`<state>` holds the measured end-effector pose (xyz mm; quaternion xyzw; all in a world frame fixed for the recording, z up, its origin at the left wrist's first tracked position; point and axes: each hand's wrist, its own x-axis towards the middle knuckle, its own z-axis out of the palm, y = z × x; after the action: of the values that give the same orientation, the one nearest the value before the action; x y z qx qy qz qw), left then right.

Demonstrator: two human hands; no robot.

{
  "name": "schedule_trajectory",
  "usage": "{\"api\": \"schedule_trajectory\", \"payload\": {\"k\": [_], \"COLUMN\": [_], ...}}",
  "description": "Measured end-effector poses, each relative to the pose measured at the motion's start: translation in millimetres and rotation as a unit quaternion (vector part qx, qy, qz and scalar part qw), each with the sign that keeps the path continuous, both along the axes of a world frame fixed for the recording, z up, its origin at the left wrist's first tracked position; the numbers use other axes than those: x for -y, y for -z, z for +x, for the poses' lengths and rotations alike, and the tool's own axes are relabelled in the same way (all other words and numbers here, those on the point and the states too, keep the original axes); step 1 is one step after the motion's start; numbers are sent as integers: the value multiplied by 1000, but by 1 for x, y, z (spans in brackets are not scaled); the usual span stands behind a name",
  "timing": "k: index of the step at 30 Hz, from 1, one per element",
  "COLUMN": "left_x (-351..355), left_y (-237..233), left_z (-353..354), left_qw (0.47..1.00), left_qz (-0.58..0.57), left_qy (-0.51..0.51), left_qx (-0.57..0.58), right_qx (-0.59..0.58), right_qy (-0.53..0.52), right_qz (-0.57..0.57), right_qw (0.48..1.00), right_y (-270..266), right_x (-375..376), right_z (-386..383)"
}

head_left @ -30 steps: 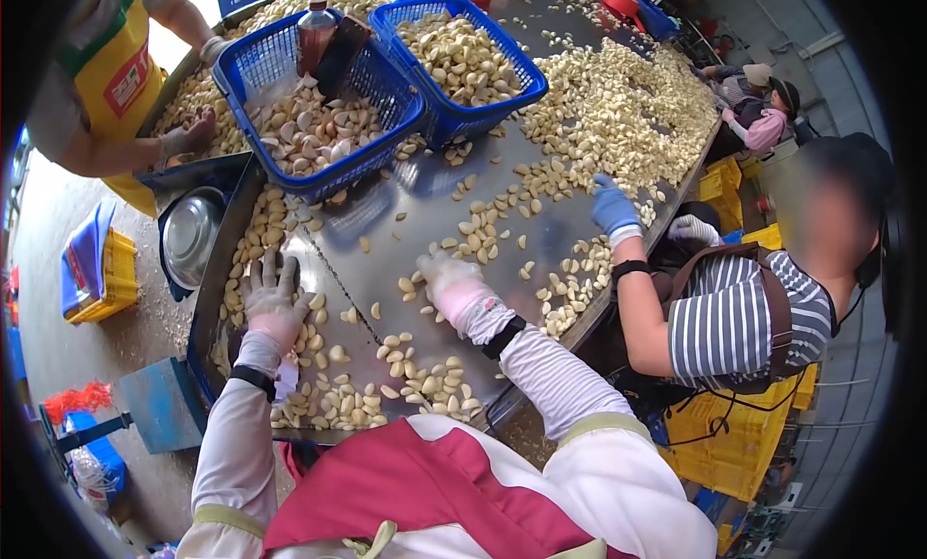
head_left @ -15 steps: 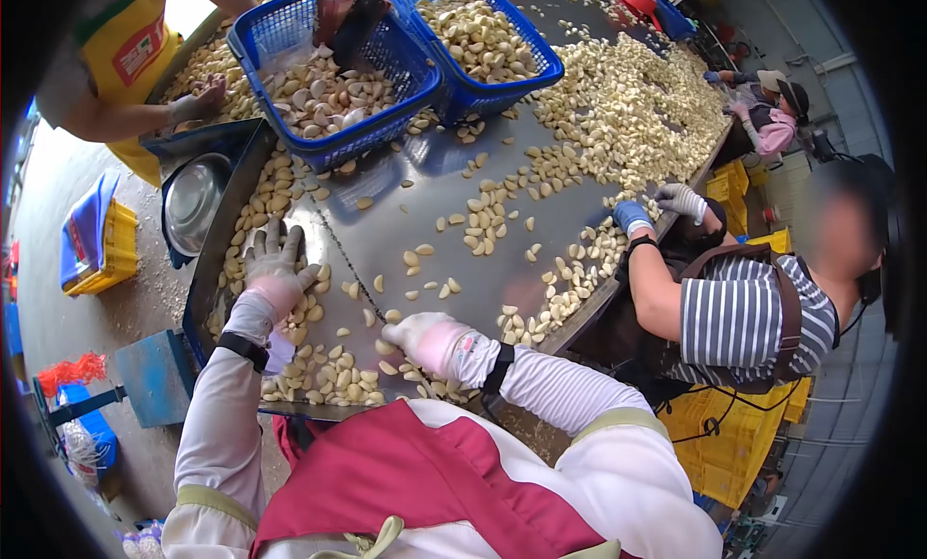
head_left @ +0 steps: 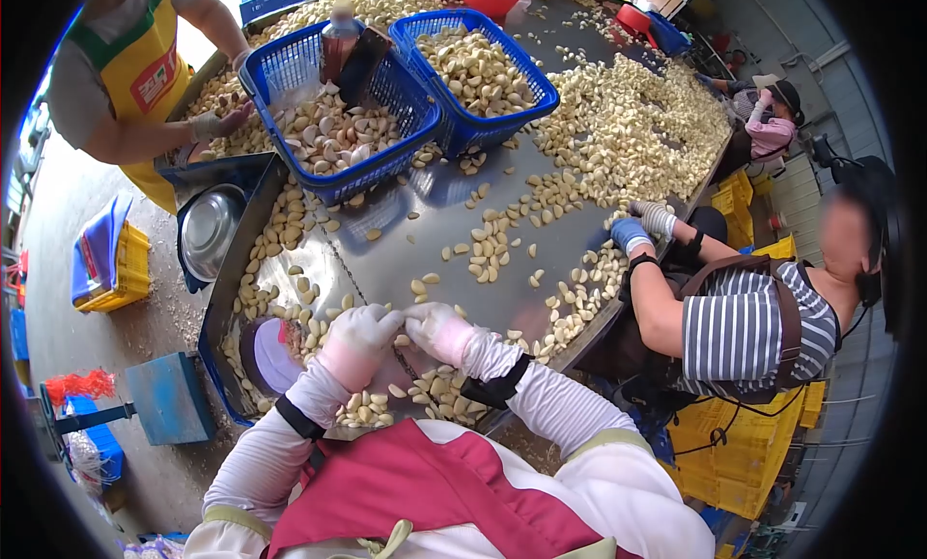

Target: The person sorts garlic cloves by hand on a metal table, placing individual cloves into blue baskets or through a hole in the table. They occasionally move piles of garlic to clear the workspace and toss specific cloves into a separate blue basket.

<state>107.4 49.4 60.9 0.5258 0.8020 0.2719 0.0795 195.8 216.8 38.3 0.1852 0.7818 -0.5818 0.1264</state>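
Note:
My left hand (head_left: 359,345), in a pale glove, is closed above the metal table (head_left: 386,260). My right hand (head_left: 440,333), gloved too, is closed just beside it, and the fingertips of both nearly meet. Whatever lies between the fingers is too small to make out. Below and around the hands lie loose garlic cloves (head_left: 365,409), with more along the table's left edge. A dark chain or cord (head_left: 343,262) runs over the metal toward my hands. At the left edge sits a round pale lilac object (head_left: 274,354).
Two blue baskets (head_left: 340,178) (head_left: 473,122) of cloves stand at the back. A co-worker in stripes (head_left: 739,318) works at the right, another in a yellow apron (head_left: 145,86) at the back left. A metal bowl (head_left: 210,223) sits beside the table's left edge.
My left hand has moved right from the cloves at the left edge, its spread fingers now closed beside my right hand. The lilac object shows more fully. The view has shifted slightly.

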Motion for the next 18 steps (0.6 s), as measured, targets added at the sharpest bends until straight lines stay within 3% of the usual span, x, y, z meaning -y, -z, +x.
{"api": "schedule_trajectory", "payload": {"k": [2,6,8,9,10,12,13,14,15,16,17,18], "left_x": [0,-7,-9,-9,-11,-15,-16,-16,-18,-19,-19,-17], "left_y": [-1,-9,-2,1,5,14,2,-2,-4,-6,-8,-13], "left_z": [-4,-3,-3,1,4,10,17,21,23,24,21,17], "left_qw": [996,999,997,998,998,989,954,953,881,769,709,707], "left_qz": [59,-1,-36,-13,-13,102,156,154,126,89,92,87], "left_qy": [51,34,64,56,58,1,-32,-27,-84,-137,-127,-125], "left_qx": [-44,22,-31,-29,-30,103,255,259,449,618,688,691], "right_qx": [-5,-16,-43,-124,-123,-169,-164,-191,-219,-214,-247,-278], "right_qy": [-74,-2,-250,-304,-302,-212,-208,-198,-187,-183,-148,-111], "right_qz": [101,66,256,337,337,339,338,317,296,297,237,175], "right_qw": [992,998,933,882,883,901,903,908,911,912,928,938], "right_y": [-5,6,6,20,15,6,7,8,8,4,0,-6], "right_x": [0,2,-7,-10,-9,-7,-8,-11,-14,-17,-19,-22], "right_z": [3,2,1,2,5,14,20,25,29,35,42,50]}}
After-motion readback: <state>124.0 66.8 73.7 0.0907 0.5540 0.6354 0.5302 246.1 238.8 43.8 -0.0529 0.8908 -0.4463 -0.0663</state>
